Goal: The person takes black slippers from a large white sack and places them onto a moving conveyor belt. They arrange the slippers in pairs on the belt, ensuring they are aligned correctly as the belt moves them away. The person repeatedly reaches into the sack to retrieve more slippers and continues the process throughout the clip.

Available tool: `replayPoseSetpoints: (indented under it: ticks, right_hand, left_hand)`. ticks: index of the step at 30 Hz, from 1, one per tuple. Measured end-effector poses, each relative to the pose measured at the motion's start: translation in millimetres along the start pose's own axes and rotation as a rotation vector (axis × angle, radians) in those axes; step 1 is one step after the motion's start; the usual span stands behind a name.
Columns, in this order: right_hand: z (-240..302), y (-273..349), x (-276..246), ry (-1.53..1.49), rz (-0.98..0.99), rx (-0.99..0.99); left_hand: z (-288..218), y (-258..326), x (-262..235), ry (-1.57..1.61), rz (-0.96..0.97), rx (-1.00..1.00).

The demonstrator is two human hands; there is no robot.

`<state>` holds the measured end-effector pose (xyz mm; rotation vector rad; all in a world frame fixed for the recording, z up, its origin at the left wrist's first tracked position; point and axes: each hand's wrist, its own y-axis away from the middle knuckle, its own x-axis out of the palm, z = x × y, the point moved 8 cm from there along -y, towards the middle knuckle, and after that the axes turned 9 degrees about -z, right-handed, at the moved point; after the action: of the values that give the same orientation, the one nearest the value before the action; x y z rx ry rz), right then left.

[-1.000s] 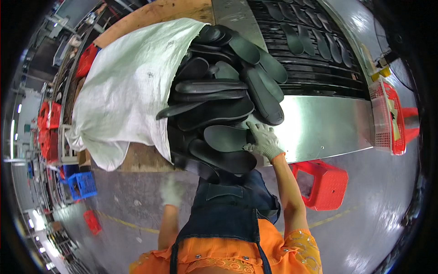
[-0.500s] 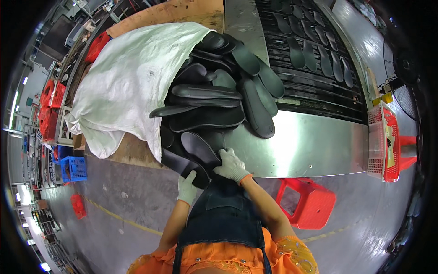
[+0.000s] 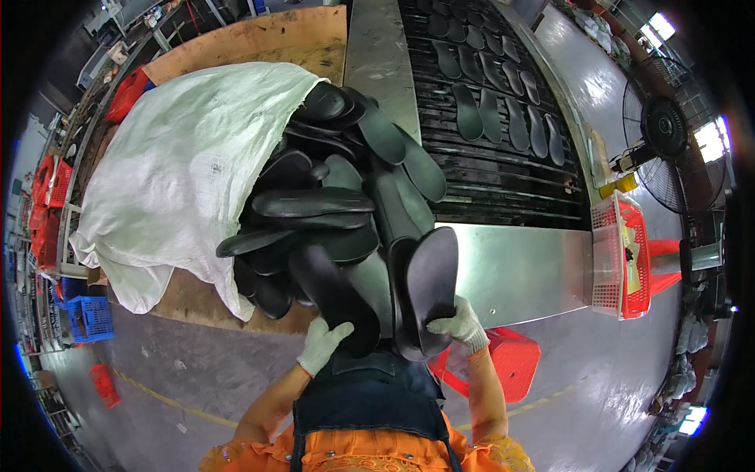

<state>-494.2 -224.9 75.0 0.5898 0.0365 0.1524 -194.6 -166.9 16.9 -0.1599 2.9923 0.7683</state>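
Note:
Both my hands wear white gloves. My left hand grips the heel end of a black insole, its thumb on the upper face. My right hand is closed on the lower end of another black insole, which stands up tilted toward me; a further insole lies close against its left side, and I cannot tell if the hand holds that one too. Beyond my hands, a loose pile of black insoles spills from the mouth of a white woven sack.
To the right of the pile runs a steel table edge, with a black slatted conveyor behind it carrying rows of insoles. Red and white baskets hang at its right end. A red stool and fan stand at right.
My right hand has moved right and brought up an insole, now tilted upright. My left hand keeps hold of an insole, which now points away from me. The view has shifted toward the right.

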Motion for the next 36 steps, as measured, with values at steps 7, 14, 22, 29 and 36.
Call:
replayPoseSetpoints:
  ticks: [7,14,22,29,36]
  right_hand:
    - [-21.2,-49.9,5.8,-0.295,-0.054,0.026]
    - [0.9,-107.6,-86.8,-0.429,-0.073,-0.008]
    - [64.1,-233.7,-274.2,-0.227,-0.211,-0.144]
    - [71.7,-304.9,-347.5,0.341,-0.460,-0.076]
    - [88.1,-304.6,-349.3,0.308,-0.438,-0.131]
  left_hand:
    - [-56.3,-50.6,85.4,-0.447,0.028,0.373]
    - [-107.6,-98.9,166.5,-0.304,0.043,0.441]
    - [-154.1,-232.0,182.1,0.358,-0.318,0.146]
    - [-169.1,-281.6,162.8,0.407,-0.651,0.031]
    - [-159.2,-298.4,152.1,0.490,-0.702,0.066]
